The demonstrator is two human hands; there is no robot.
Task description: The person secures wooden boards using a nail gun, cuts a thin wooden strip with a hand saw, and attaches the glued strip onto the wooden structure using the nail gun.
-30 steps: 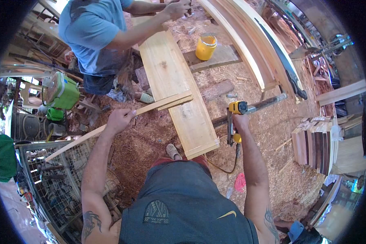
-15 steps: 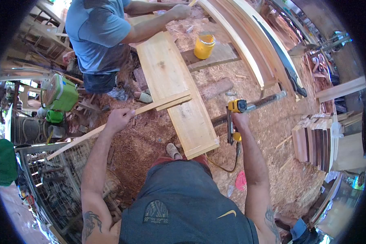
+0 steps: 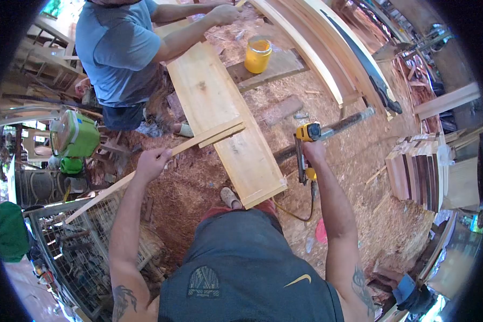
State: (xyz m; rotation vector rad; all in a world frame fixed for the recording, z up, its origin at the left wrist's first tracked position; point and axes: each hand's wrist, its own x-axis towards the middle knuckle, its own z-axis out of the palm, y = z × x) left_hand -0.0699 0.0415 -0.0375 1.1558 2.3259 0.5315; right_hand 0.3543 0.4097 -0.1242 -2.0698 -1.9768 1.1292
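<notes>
My left hand (image 3: 153,162) is closed around a long thin wooden strip (image 3: 104,194), whose far end lies across a wide pale board (image 3: 204,91). A shorter wooden piece (image 3: 220,135) sits alongside the strip's end on the board. My right hand (image 3: 314,152) grips a yellow and black nail gun (image 3: 308,131) by its handle, to the right of the board and apart from it. From the tool's base a thin air hose (image 3: 306,219) curves down and back toward my legs.
A co-worker in a blue shirt (image 3: 123,48) stands at the board's far left. Beyond the board are a yellow bucket (image 3: 258,55) and long curved timbers (image 3: 311,48). Stacked wood pieces (image 3: 416,174) stand right; a green cooler (image 3: 75,133) and wire crate (image 3: 86,233) are left.
The view has shifted slightly, so the board, bucket and co-worker appear farther left. The nail gun appears a little higher and farther left. Both hands keep their hold.
</notes>
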